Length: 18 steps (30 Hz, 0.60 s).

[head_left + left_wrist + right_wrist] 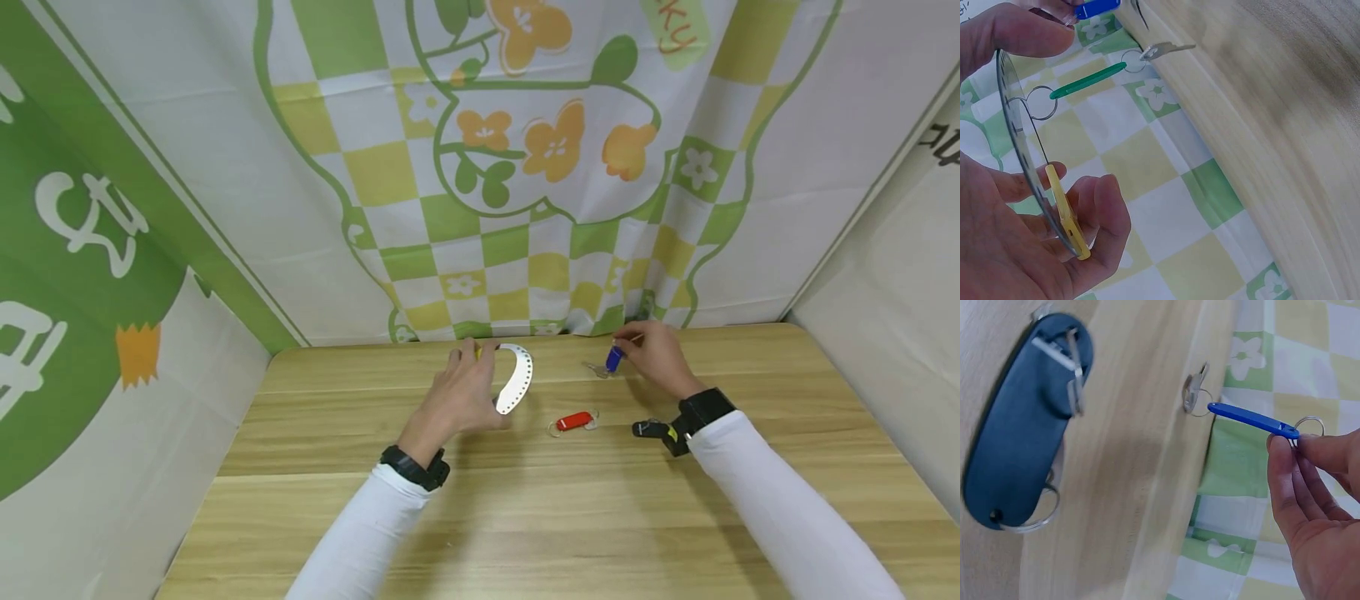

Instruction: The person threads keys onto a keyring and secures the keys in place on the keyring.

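Observation:
My left hand grips a white curved plate with a row of small holes along its edge, held up above the table. In the left wrist view a yellow key tag and a green key tag hang by it; the green one carries a ring and a key. Between thumb and fingertips my right hand pinches a blue key tag at its ring end. From the tag's other end dangles a silver key on a ring, near the table's back edge.
A red key tag with rings lies on the wooden table between the hands. Near my right wrist is a black key tag. Behind the table hangs a checked green and yellow cloth.

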Each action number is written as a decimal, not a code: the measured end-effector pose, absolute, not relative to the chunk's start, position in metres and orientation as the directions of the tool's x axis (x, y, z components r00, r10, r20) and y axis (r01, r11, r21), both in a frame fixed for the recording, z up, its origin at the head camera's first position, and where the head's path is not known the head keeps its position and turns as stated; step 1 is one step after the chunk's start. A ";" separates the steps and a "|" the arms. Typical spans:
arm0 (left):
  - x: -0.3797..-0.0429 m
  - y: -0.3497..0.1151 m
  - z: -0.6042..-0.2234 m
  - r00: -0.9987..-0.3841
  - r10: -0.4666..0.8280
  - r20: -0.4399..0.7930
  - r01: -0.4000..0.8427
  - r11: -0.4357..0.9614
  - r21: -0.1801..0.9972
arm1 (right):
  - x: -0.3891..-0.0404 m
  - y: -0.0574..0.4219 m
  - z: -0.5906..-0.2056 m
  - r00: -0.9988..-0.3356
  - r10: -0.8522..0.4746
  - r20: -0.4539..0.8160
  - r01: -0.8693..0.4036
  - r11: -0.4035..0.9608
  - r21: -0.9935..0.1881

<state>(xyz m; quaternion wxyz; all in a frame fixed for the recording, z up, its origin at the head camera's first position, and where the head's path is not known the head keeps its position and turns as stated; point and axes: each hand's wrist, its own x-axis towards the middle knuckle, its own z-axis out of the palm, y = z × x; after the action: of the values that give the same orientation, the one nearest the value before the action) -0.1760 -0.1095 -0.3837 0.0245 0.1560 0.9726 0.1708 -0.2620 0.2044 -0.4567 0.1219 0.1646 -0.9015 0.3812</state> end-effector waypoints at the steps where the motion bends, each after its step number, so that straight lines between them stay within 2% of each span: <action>1: -0.176 -0.110 -0.384 -0.950 0.312 0.006 0.296 0.893 0.339 | -0.262 0.204 -0.455 -0.917 -0.198 0.346 -0.387 0.650 -0.654; 7: -0.175 -0.110 -0.383 -0.950 0.313 0.003 0.295 0.894 0.337 | -0.261 0.202 -0.452 -0.919 -0.161 0.359 -0.375 0.636 -0.675; 18: -0.174 -0.110 -0.380 -0.950 0.311 -0.002 0.292 0.895 0.337 | -0.255 0.195 -0.445 -0.884 -0.154 0.441 -0.439 0.595 -0.673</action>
<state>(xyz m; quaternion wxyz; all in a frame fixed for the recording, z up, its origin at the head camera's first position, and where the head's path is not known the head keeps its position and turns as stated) -0.1737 -0.1097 -0.3796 0.0281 0.1552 0.9729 0.1689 -0.2546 0.1946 -0.4454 0.1713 0.1692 -0.8765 0.4169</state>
